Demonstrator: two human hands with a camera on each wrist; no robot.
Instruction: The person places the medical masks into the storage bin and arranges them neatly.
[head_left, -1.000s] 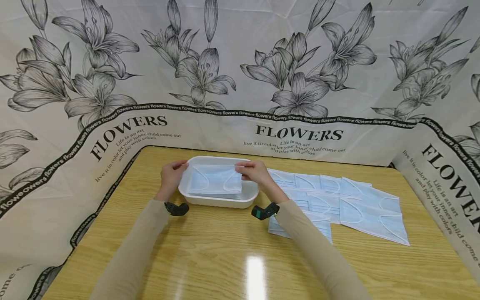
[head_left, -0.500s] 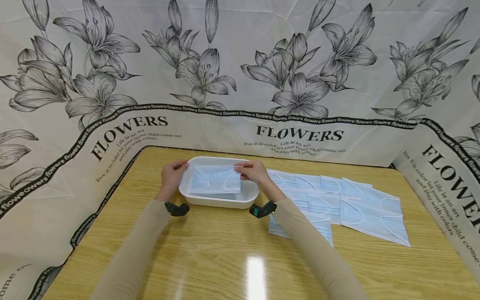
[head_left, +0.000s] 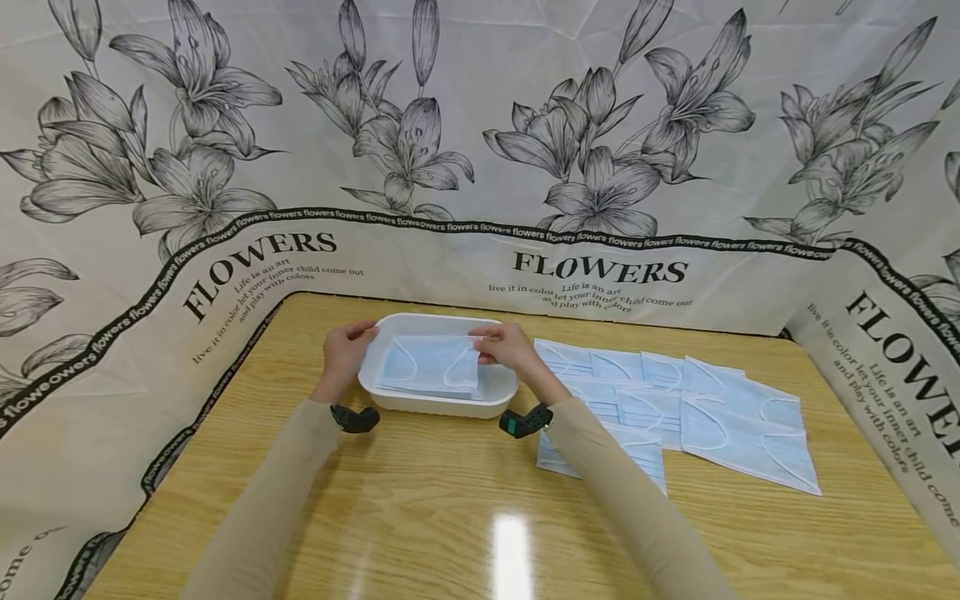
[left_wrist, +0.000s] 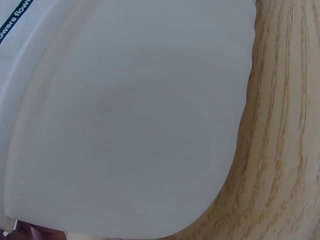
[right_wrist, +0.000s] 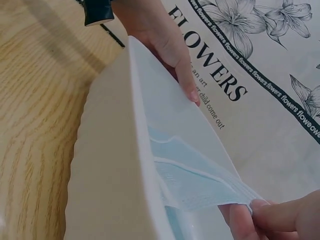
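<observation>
I see my left hand at the nine o'clock end of the white tray, its grip curled around the tray's rim there. My right hand is at the three o'clock end, and in the right wrist view its fingertips pinch the edge of a blue face mask, the grip pressed together on it. The mask lies low inside the tray, stretched flat between the two hands. The tray sits on the wooden bench, toward its twelve o'clock edge. At three o'clock of the tray, just beside it, more masks lie spread flat and overlapping on the bench. A flower-printed cloth stands around the bench.
</observation>
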